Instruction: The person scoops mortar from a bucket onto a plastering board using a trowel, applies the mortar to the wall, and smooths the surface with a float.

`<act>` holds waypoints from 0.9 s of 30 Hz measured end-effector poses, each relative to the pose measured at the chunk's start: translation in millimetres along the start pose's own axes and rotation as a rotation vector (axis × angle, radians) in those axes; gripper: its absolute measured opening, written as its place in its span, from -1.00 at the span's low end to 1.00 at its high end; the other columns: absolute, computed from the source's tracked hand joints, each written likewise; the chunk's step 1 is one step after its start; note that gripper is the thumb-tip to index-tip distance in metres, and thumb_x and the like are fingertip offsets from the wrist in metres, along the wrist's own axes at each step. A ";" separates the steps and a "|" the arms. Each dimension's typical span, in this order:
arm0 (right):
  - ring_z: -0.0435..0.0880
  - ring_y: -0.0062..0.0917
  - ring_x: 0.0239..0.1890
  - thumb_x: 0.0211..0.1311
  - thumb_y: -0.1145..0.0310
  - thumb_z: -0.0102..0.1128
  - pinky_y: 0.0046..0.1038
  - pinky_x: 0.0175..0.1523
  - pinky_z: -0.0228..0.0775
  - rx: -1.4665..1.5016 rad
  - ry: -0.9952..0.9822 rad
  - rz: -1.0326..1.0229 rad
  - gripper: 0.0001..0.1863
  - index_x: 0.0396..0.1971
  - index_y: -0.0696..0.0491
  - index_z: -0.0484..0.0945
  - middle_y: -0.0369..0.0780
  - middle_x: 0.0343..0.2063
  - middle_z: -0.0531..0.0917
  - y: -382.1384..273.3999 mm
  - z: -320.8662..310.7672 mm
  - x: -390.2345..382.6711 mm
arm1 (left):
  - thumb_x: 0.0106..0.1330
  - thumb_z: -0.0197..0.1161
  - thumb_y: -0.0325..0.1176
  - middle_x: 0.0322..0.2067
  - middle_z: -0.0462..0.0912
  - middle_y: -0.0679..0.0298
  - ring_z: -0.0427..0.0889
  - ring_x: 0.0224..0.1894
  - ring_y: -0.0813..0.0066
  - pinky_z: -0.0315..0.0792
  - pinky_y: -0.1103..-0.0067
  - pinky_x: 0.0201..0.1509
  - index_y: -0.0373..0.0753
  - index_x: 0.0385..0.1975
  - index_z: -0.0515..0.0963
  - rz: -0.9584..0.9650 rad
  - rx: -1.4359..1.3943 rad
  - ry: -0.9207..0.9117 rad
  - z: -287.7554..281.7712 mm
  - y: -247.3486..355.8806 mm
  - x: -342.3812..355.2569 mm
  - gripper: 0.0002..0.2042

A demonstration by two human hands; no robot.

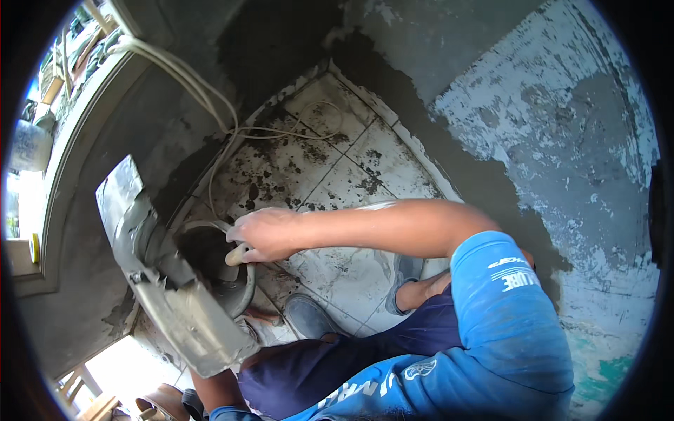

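Observation:
A flat metal board, smeared with wet grey mortar, is raised at a slant on my left. My left forearm runs up beneath it; that hand's fingers are hidden behind it. My right hand is closed around a pale tool handle over a round bucket with dark grey contents. The tool's working end cannot be made out.
Stained floor tiles meet plastered walls in a corner. A pale cable hangs from the window and loops on the floor. My boots stand beside the bucket. Clutter lies at lower left.

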State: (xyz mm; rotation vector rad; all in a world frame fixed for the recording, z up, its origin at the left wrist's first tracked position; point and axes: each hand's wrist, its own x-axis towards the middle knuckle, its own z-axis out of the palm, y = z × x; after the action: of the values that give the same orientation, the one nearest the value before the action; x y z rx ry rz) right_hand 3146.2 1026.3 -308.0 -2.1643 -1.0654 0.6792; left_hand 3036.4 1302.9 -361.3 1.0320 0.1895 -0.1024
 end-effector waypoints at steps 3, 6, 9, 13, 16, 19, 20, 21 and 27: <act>0.60 -0.12 -0.06 0.08 0.14 0.32 -0.19 -0.01 0.46 0.064 0.057 -0.052 -0.45 0.03 0.12 0.46 -0.02 -0.10 0.61 24.4 -26.0 -67.4 | 0.27 0.28 -0.15 0.03 0.51 0.12 0.56 0.02 0.26 0.55 0.38 0.06 -0.27 0.16 0.35 -0.163 0.047 -0.158 46.8 -11.8 39.4 -0.48; 0.59 -0.15 -0.03 -0.02 0.14 0.43 -0.24 0.05 0.44 0.221 0.091 0.000 -0.33 0.10 0.11 0.42 -0.04 -0.08 0.60 41.2 -40.2 -139.0 | 0.27 0.29 -0.15 0.03 0.51 0.12 0.56 0.02 0.26 0.55 0.38 0.06 -0.27 0.15 0.35 -0.382 0.051 -0.269 103.4 -44.4 86.2 -0.47; 0.55 -0.17 0.03 -0.13 0.15 0.53 -0.27 0.13 0.38 0.334 0.308 0.028 -0.23 0.11 0.12 0.41 -0.03 -0.03 0.56 65.3 -33.2 -202.0 | 0.21 0.35 -0.25 0.04 0.49 0.15 0.52 0.04 0.31 0.50 0.37 0.08 -0.27 0.15 0.35 -0.013 0.384 -0.610 164.7 -95.0 119.9 -0.46; 0.46 -0.18 0.11 -0.19 0.15 0.57 -0.24 0.21 0.30 0.368 0.753 0.058 -0.17 0.12 0.12 0.39 -0.01 0.05 0.49 112.5 -1.8 -244.3 | 0.19 0.37 -0.18 0.05 0.46 0.13 0.46 0.09 0.31 0.46 0.34 0.12 -0.34 0.17 0.28 -0.096 0.773 -0.663 243.5 -148.3 140.1 -0.38; 0.44 -0.13 0.13 0.02 0.16 0.40 -0.16 0.22 0.28 0.143 0.972 0.057 -0.32 0.14 0.11 0.38 -0.02 0.09 0.46 159.2 34.9 -267.0 | 0.25 0.28 -0.06 0.03 0.45 0.07 0.42 0.14 0.26 0.42 0.30 0.18 -0.36 0.17 0.28 -0.006 1.000 -0.776 293.0 -182.3 144.8 -0.38; 0.33 -0.06 0.22 0.07 0.18 0.34 -0.10 0.29 0.16 0.008 1.047 0.063 -0.32 0.19 0.08 0.34 0.00 0.17 0.37 187.6 60.0 -289.7 | 0.32 0.16 -0.04 0.06 0.44 0.00 0.39 0.17 0.24 0.38 0.32 0.20 -0.36 0.18 0.28 -0.030 0.943 -0.865 313.6 -195.5 158.8 -0.42; 0.34 -0.06 0.22 0.08 0.18 0.34 -0.10 0.28 0.17 -0.078 1.029 0.148 -0.33 0.19 0.08 0.34 0.00 0.17 0.37 196.8 72.9 -301.1 | 0.33 0.13 0.03 0.07 0.47 0.08 0.51 0.05 0.28 0.47 0.41 0.08 -0.29 0.18 0.33 -0.151 0.944 -0.864 334.9 -193.0 160.2 -0.42; 0.34 -0.06 0.22 0.08 0.17 0.33 -0.09 0.27 0.18 -0.166 1.009 0.217 -0.33 0.19 0.07 0.34 0.01 0.17 0.37 203.3 78.1 -307.4 | 0.33 0.13 0.03 0.07 0.47 0.08 0.51 0.05 0.28 0.47 0.41 0.08 -0.29 0.18 0.33 -0.164 0.949 -0.849 349.5 -183.1 165.0 -0.42; 0.48 -0.40 0.08 0.15 0.27 0.32 -0.31 0.14 0.34 0.568 1.033 0.183 -0.42 0.13 0.14 0.35 -0.08 0.03 0.51 202.5 62.5 -312.6 | 0.34 0.06 -0.24 0.16 0.43 0.06 0.38 0.22 0.24 0.23 0.42 0.33 -0.29 0.20 0.36 -0.301 1.169 -1.123 349.2 -156.0 191.2 -0.54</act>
State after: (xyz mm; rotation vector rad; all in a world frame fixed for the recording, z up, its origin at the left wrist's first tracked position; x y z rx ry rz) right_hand 3036.4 691.0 -442.7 -1.7138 -0.0963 -0.1160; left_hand 3234.4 923.9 -357.7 1.9186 -0.8471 -1.1354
